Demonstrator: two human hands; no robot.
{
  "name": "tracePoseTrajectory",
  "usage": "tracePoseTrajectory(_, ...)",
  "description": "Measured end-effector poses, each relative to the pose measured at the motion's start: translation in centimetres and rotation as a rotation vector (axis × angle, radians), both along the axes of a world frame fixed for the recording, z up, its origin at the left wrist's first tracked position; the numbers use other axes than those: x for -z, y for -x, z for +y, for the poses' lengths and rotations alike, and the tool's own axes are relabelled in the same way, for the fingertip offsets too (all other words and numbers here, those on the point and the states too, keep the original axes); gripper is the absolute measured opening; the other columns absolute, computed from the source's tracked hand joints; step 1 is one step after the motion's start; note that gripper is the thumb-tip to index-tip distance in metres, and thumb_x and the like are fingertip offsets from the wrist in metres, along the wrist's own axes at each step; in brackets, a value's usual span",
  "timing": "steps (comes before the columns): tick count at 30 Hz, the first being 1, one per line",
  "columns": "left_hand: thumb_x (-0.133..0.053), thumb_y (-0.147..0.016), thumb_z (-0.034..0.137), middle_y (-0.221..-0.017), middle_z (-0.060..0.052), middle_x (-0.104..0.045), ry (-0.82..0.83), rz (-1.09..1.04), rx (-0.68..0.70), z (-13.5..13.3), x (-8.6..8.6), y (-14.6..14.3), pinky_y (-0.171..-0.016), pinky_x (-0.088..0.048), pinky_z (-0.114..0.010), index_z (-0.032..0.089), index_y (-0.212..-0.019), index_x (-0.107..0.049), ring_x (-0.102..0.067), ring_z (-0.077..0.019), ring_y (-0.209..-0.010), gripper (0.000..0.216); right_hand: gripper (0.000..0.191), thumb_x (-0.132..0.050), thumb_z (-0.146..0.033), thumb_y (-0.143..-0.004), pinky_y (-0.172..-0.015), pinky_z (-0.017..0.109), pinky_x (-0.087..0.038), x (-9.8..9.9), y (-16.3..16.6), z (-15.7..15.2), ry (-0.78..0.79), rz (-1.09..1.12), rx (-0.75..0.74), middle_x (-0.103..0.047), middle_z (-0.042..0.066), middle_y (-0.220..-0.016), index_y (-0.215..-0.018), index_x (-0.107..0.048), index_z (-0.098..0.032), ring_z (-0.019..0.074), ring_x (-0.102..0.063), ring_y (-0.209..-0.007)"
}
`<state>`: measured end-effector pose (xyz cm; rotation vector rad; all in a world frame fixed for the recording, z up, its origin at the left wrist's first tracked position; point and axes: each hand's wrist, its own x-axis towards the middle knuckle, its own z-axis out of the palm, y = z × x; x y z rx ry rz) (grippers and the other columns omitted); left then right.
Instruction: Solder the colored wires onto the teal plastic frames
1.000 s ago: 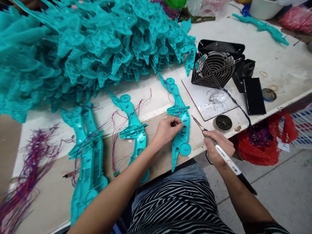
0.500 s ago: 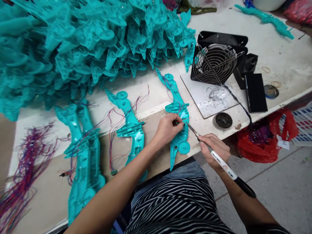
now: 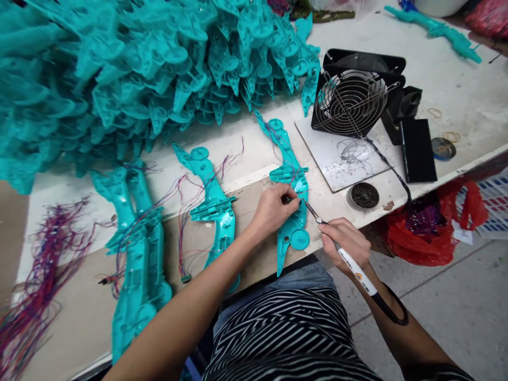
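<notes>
Soldering seems the step underway: the right hand (image 3: 347,242), clamped on a soldering iron (image 3: 351,266), holds its tip just beside the left hand (image 3: 275,209), whose fingertips are pinched together over the turquoise shell (image 3: 294,224), anything between them hidden. Next probably calls for a steady touch.

On my feed I see a black fan (image 3: 349,100) with a round wire guard on the white tabletop (image 3: 400,47). Just to its right I make out a black box (image 3: 418,151), then a shallow round lid (image 3: 443,148) with a yellowish band (image 3: 451,137) beside it. Below the table edge I spot a red plastic bag (image 3: 436,248) holding shiny purple material (image 3: 424,217), next to a white crate (image 3: 494,203). At the top right I get part of a white tub (image 3: 436,6) and a blurry pink bundle (image 3: 490,21).
</notes>
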<state>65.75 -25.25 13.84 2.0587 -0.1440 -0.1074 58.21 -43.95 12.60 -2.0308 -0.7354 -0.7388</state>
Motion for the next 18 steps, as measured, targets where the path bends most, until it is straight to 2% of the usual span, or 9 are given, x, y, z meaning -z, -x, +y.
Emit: tracePoseTrajectory(18,-0.062,-0.072,0.01,-0.069,0.001,-0.064,-0.019,0.002,0.014,0.12,-0.21,-0.09,-0.065,-0.043,-0.024,0.017,-0.068,-0.062,-0.058,-0.0133,-0.068,0.008,0.03,-0.059,-0.001,-0.084,-0.065,0.03,-0.056,0.03,0.12,-0.22,-0.011,-0.005,0.017,-0.065,0.006,-0.077,-0.11,-0.066,-0.015,0.0169,-0.062,-0.073)
